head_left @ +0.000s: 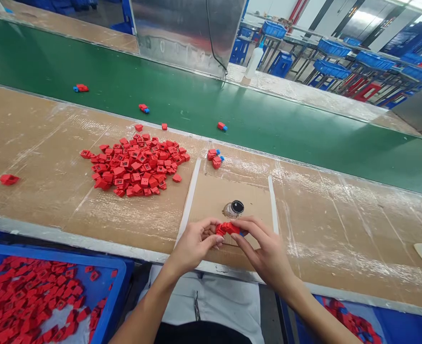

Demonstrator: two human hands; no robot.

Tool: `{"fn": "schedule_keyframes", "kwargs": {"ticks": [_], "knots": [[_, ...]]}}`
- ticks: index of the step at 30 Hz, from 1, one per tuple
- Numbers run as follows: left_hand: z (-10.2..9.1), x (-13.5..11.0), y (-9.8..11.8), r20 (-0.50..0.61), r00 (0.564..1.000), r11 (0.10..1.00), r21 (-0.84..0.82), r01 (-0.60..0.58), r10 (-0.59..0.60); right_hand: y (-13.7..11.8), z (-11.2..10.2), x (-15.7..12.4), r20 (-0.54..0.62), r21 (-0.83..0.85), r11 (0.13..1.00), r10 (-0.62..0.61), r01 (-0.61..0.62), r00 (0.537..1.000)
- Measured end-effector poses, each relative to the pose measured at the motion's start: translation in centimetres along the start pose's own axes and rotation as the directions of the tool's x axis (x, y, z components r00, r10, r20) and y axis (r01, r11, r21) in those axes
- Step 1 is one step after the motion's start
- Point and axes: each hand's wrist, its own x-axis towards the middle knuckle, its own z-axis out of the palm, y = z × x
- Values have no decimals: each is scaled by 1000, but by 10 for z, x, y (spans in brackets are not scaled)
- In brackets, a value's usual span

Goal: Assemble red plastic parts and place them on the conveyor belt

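red plastic part point(228, 229) sits pinched between our left hand point(192, 244) and right hand point(263, 248), over the near edge of a cardboard mat point(211, 200). we have a small black-lidded glass jar point(233, 209) just ahead, loose red parts point(135, 165) heaped to the left.

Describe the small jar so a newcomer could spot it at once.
On the tan workbench, find the cardboard patch between two white strips. The small glass jar sits there, just above the left hand and right hand, its round black top unlike the red plastic pieces nearby.
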Motion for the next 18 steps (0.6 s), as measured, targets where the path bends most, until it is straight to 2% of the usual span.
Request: {"fn": "schedule_keyframes", "kwargs": {"ticks": [8, 18], "knots": [[0, -1, 3, 27, 999, 997, 77, 15, -17, 1, 1, -4, 65, -23, 999, -30, 32, 997], [-2, -2, 5, 46, 998, 965, 262, 22, -35, 1, 10, -7, 92, 81, 997, 1, -9, 996]]}}
